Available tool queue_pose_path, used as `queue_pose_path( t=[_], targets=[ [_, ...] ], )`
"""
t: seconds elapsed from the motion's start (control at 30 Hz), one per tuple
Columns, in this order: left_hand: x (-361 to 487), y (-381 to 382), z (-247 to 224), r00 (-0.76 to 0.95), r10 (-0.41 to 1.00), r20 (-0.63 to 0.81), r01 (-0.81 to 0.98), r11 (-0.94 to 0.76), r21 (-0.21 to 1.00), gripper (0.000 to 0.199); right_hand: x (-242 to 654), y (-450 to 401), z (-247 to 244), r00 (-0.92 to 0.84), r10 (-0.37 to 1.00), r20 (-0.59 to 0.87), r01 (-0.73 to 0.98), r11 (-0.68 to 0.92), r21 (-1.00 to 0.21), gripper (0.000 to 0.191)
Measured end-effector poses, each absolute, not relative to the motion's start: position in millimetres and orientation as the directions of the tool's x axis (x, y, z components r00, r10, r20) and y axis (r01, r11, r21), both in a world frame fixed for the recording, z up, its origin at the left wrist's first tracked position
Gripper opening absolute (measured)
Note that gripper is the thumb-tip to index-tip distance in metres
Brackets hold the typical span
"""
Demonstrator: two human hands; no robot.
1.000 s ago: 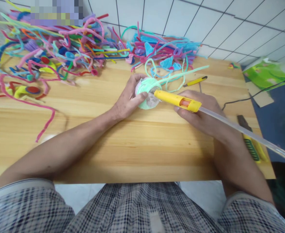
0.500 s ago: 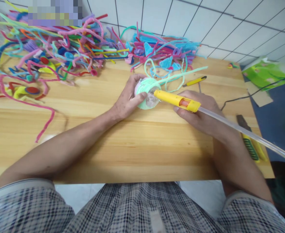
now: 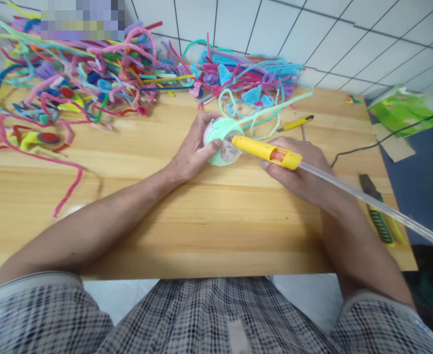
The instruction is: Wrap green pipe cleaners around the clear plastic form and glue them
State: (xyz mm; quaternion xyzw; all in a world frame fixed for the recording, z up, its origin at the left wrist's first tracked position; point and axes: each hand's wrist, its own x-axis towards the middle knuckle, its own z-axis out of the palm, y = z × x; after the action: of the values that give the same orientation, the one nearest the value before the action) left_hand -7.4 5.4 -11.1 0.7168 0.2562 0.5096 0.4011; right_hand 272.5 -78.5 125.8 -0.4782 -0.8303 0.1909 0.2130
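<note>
My left hand (image 3: 196, 147) is wrapped round a rounded, clear-ended object (image 3: 230, 151) covered with mint-green pipe cleaner, its thumb pressed on the near side. Loose mint-green strands (image 3: 275, 110) trail from the top toward the right. A yellow glue gun (image 3: 264, 151) with a long clear glue stick (image 3: 379, 204) at its rear is held in my right hand (image 3: 299, 164). Its nozzle reaches the clear end of the object; the exact contact is too small to tell.
Tangled coloured pipe cleaners (image 3: 102, 83) lie along the back left, with a blue and pink bundle (image 3: 246, 73) beside them. A yellow cutter (image 3: 295, 123) lies behind my right hand, pliers (image 3: 379, 216) at the right edge. A black cable (image 3: 375, 143) crosses the table's right side.
The glue gun and my right hand have shifted very slightly left. The loose mint-green strand's tip has moved a little up and left. Both grips are the same.
</note>
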Motion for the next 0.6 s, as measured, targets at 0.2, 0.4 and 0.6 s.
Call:
queue_pose_path(
  t=[0.2, 0.4, 0.6],
  targets=[
    [-8.9, 4.5, -11.0, 0.362, 0.777, 0.514, -0.017, -0.546, 0.838, 0.068, 272.1, -78.8, 124.1, -0.438, 0.888, 0.141, 0.733, 0.443, -0.516, 0.008],
    [-7.4, 4.6, -12.0, 0.342, 0.786, 0.516, -0.010, -0.546, 0.838, 0.066, 273.0, -81.5, 130.3, -0.435, 0.891, 0.131, 0.734, 0.435, -0.522, 0.014],
    [-7.2, 5.4, -11.2, 0.348, 0.781, 0.519, -0.016, -0.548, 0.836, 0.067, 271.0, -80.3, 125.3, -0.431, 0.889, 0.156, 0.735, 0.446, -0.511, 0.004]
  ],
)
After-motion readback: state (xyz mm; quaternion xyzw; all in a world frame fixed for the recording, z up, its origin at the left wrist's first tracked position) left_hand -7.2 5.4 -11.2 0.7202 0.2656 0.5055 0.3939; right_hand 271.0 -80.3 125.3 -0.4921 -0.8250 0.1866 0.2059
